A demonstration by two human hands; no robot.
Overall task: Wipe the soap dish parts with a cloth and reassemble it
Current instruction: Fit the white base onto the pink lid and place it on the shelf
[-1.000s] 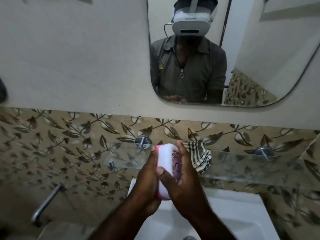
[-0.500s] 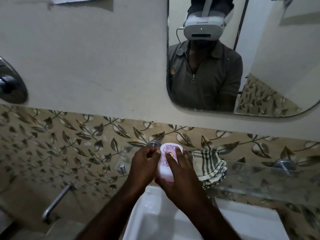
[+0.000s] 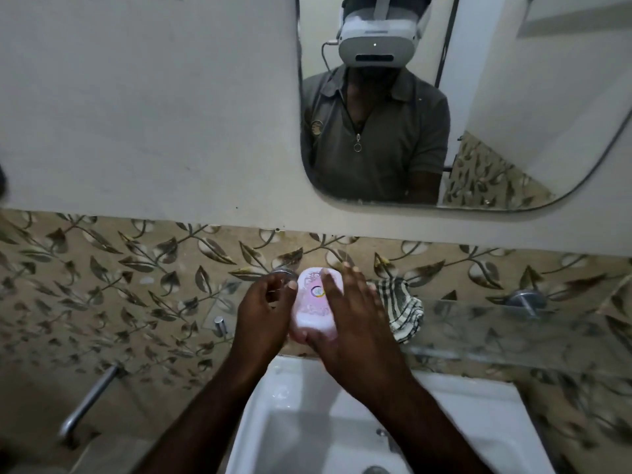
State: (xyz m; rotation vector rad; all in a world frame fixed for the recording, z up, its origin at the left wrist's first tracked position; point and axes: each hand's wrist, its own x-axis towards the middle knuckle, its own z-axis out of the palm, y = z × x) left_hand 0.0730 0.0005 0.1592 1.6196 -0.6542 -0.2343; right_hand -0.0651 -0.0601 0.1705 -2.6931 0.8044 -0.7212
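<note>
The pink and white soap dish [image 3: 313,304] with a patterned lid lies flat on the glass shelf [image 3: 496,323], between both hands. My left hand [image 3: 263,313] holds its left side, thumb on the lid edge and fingers curled round the rim. My right hand [image 3: 355,313] lies over the dish's right side with straight fingers on the lid. A checked cloth [image 3: 402,307] sits crumpled on the shelf just right of my right hand, touched by neither hand.
A white basin [image 3: 478,422] lies below the shelf, with its tap [image 3: 374,469] at the bottom edge. A metal pipe [image 3: 89,398] sticks out of the leaf-patterned tiles at lower left. A mirror [image 3: 513,97] hangs above. Shelf brackets [image 3: 523,299] hold the glass.
The dish, held upright over the basin a second ago, has been carried up and laid flat on the glass shelf. My right fingers have straightened over the lid.
</note>
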